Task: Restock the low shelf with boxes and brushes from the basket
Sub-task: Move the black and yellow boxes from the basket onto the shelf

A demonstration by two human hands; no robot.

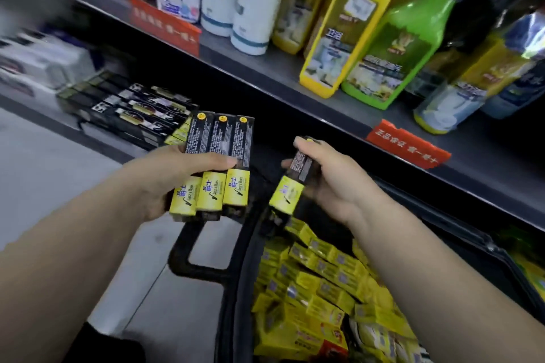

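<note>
Boxes (219, 162), slim, black with yellow ends, three side by side in the left hand (165, 180); the right hand (330, 183) clutches a fourth box (290, 186) over the basket (241, 274).

Upper-shelf bottles (368, 38) cut off at the top, labels blurred; basket (486, 247) runs off the bottom-right edge; white packs (38, 65) smeared.

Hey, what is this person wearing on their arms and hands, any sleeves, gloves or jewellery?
Nothing worn shows. The left hand and right hand are bare, with no gloves, rings or watch in view. The left forearm and right forearm are uncovered right to the frame edge, so no sleeve is visible.
</note>
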